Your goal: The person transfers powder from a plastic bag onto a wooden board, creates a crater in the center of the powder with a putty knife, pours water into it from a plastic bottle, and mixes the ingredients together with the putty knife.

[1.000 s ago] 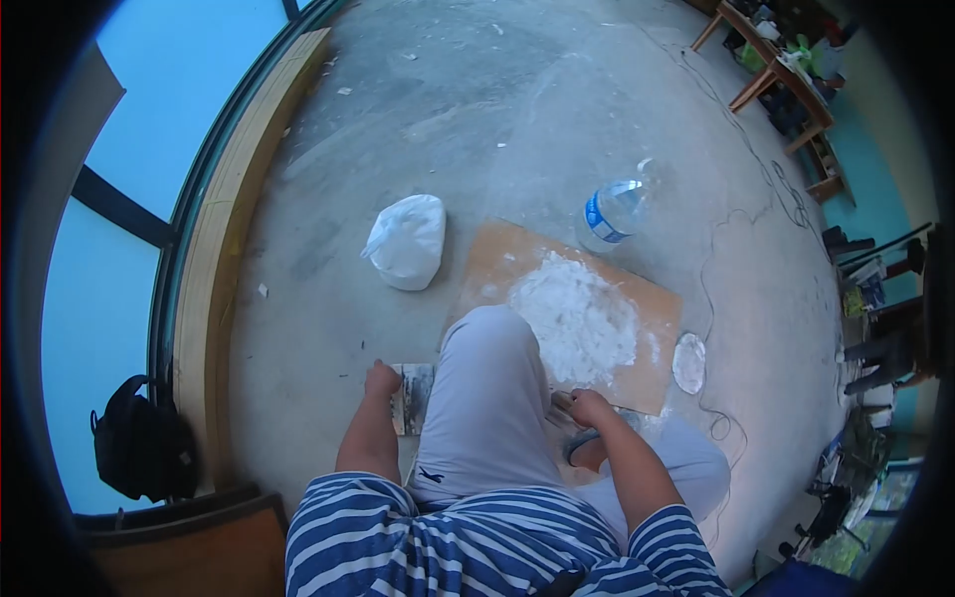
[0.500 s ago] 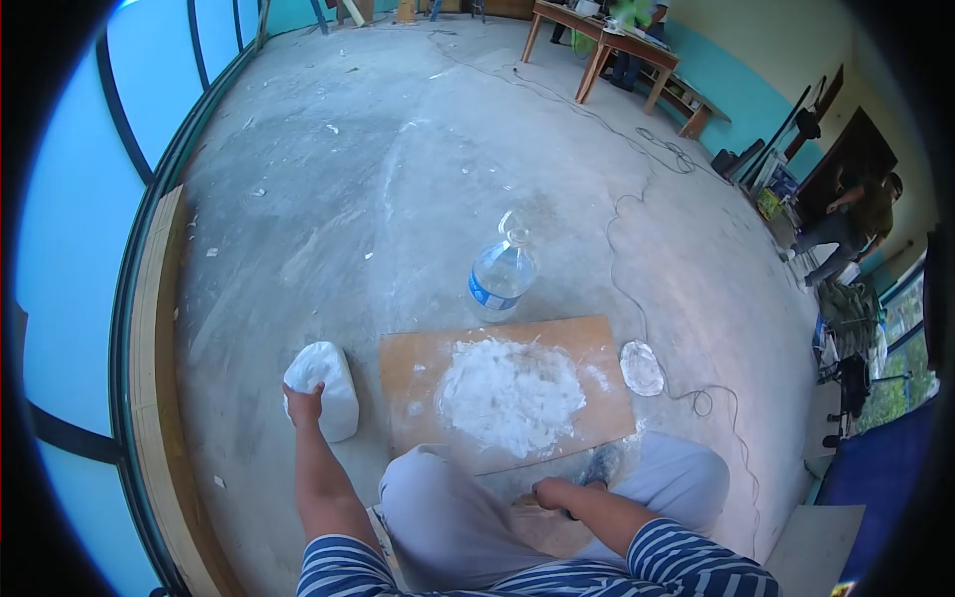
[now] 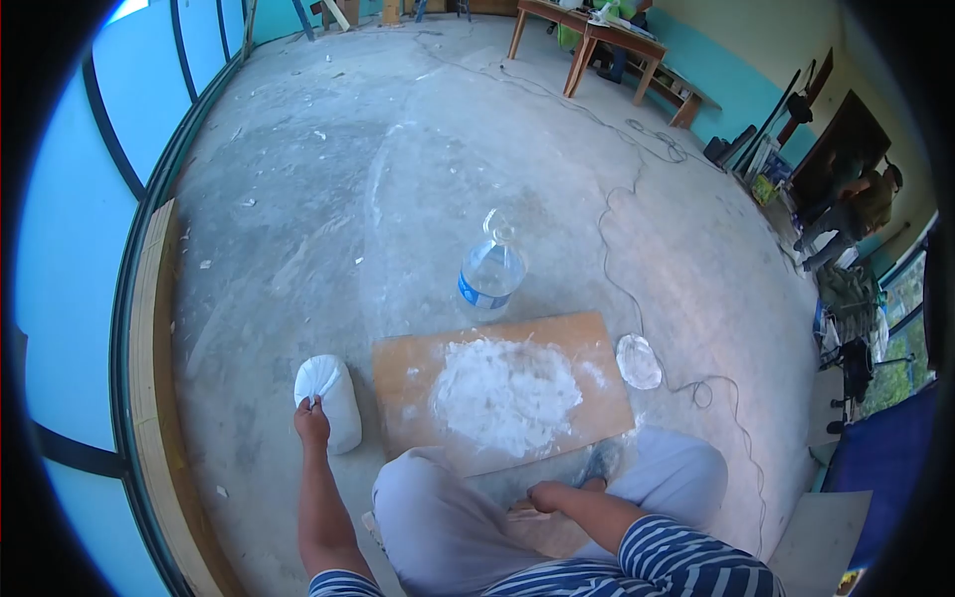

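Note:
My left hand (image 3: 311, 420) is closed on the gathered top of a white bag (image 3: 342, 410), which rests on the floor left of the board. Between my legs, my right hand (image 3: 543, 496) is closed near my foot; what it holds, if anything, is hard to make out. White powder (image 3: 509, 394) lies spread over a brown board (image 3: 403, 370) in front of my knees. A clear plastic bottle (image 3: 491, 273) with a blue label stands behind the board.
A whitish round piece (image 3: 638, 361) lies right of the board, by a thin cable (image 3: 629, 297). Long wooden beams (image 3: 151, 398) run along the left windows. A wooden table (image 3: 597, 32) stands far off. A person (image 3: 858, 212) is at the far right.
My left hand has left the flat tool by my knee and taken hold of the white bag's top. The view has tilted up and shifted. My right hand stays between my legs.

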A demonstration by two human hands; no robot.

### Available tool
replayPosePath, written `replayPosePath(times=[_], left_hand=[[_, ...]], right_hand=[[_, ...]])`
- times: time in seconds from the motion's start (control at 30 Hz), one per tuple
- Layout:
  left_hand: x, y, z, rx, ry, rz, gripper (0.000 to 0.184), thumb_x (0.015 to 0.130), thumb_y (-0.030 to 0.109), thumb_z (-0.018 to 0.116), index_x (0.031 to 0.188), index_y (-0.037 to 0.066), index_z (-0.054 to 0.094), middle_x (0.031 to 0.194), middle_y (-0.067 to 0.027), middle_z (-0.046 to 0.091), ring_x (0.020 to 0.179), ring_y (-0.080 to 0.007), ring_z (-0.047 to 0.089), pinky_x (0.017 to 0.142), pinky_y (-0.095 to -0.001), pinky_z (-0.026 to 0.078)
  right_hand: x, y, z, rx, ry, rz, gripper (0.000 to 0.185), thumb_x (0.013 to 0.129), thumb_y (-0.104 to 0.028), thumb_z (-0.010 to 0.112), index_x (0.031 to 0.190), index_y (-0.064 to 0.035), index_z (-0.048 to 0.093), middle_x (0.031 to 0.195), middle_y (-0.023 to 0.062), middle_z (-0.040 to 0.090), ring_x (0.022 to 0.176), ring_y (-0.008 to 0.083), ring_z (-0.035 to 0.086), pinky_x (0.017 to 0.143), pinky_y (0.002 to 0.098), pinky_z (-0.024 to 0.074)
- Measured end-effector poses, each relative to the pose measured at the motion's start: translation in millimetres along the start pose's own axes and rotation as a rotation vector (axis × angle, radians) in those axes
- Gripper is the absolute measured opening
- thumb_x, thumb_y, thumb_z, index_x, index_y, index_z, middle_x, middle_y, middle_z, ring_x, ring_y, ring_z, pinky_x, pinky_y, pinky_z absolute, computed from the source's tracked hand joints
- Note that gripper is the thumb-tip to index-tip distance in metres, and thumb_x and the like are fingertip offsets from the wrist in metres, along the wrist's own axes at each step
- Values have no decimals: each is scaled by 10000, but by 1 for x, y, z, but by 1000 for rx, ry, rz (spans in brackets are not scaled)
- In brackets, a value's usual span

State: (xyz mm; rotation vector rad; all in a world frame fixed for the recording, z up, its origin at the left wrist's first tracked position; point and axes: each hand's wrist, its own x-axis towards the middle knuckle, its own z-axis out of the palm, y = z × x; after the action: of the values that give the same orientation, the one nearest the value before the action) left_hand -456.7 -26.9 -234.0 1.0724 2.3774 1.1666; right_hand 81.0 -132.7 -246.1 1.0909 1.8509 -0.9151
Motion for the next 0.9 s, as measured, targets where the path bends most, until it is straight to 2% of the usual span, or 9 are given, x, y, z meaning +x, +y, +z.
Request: replayPosePath(times=[0.07,0.1,0.23,0.33,0.47,0.57,0.67,0.8,0.9], left_hand=[[-12,2,5,-58,-15,-91,337,948,233,634,999,-99,653,776,-202,673,712,-237,614,686,-358,476],[-19,4,6,-85,-11,-141,295,952,231,635,977,-62,667,730,-131,646,672,-185,559,647,-341,454],[-43,37,5,-254,-126,-79,228,958,200,630,949,-23,675,663,-25,553,630,-131,424,591,-305,392],[-57,69,6,-272,-162,-73,230,957,199,633,917,-25,666,661,-26,562,633,-126,431,594,-315,399],[-66,85,-4,-97,-225,15,253,949,209,640,875,-33,646,666,-107,555,626,-174,446,606,-328,409],[-67,103,-9,-189,-213,63,269,943,217,644,863,-40,631,657,-139,554,613,-201,458,609,-331,424],[-68,145,-16,-7,-297,177,271,941,222,646,896,-45,644,683,-155,594,624,-215,494,631,-337,449],[-59,133,16,-148,-360,27,269,923,220,659,1016,-32,680,790,-198,657,683,-288,586,684,-375,483],[-72,102,42,186,-399,256,289,903,229,665,1038,-27,681,880,-217,690,795,-357,661,750,-425,515]], right_hand=[[2,3,6,9,7,-11,343,826,-106,548,1148,-112,667,1110,165,683,1036,359,649,857,450,517],[3,3,10,15,9,-16,341,834,-108,542,1152,-114,666,1118,166,681,1043,359,647,864,448,514],[6,4,10,-37,-15,-45,340,863,-130,518,1172,-124,658,1148,161,672,1062,363,637,886,450,501],[7,1,7,-22,7,-88,337,878,-152,510,1181,-126,654,1153,156,672,1060,365,637,889,454,496],[-2,-14,-4,21,0,-80,337,892,-168,503,1192,-126,652,1158,158,670,1062,363,634,895,450,491],[4,-15,5,-12,-17,-110,341,895,-166,505,1202,-133,651,1165,160,667,1074,361,632,903,447,490],[4,-14,1,-47,-46,-83,365,893,-170,520,1238,-148,637,1189,163,658,1089,361,627,916,443,492],[-7,-18,-6,4,-2,19,453,885,-209,555,1336,-166,576,1250,172,628,1117,363,617,940,434,494],[-5,-11,-11,130,32,85,519,886,-254,575,1395,-167,522,1292,179,601,1135,367,608,964,433,487]])
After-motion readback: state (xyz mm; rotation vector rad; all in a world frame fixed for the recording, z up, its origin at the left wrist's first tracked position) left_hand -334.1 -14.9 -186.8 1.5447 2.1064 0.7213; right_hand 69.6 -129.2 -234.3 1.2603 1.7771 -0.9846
